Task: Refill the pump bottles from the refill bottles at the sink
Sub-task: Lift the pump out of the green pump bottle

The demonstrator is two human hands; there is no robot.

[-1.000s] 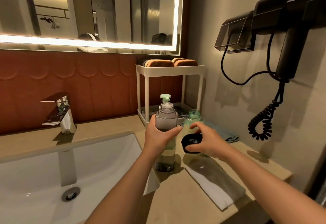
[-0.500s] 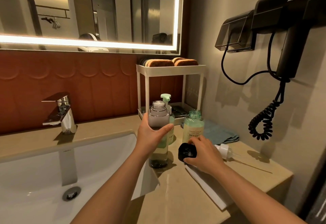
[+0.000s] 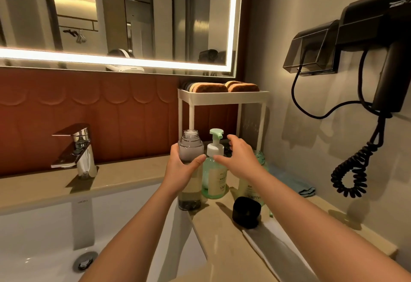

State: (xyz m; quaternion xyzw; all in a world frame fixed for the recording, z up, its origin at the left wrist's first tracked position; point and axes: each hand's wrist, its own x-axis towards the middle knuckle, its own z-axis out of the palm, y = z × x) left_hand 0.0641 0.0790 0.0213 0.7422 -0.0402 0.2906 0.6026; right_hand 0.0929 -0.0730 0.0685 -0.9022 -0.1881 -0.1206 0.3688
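Note:
My left hand (image 3: 181, 169) is wrapped around a clear grey refill bottle (image 3: 190, 146) with its neck uncapped, at the counter edge beside the sink. Its black cap (image 3: 246, 211) lies on the counter to the right. A green pump bottle (image 3: 214, 178) with a pale green pump head stands just right of the grey bottle. My right hand (image 3: 241, 157) hovers at the pump collar with fingers spread, thumb in front and fingers behind, holding nothing. A second open bottle (image 3: 254, 191) with a pale label is partly hidden behind my right wrist.
A white sink basin (image 3: 44, 226) with a chrome faucet (image 3: 77, 150) lies left. A white two-tier rack (image 3: 222, 98) stands behind the bottles. A white towel (image 3: 278, 244) and a blue cloth (image 3: 305, 189) lie on the counter. A black hair dryer (image 3: 389, 59) hangs on the right wall.
My right hand put the black cap down on the counter and rose to the green pump bottle. My left hand kept its hold on the grey bottle.

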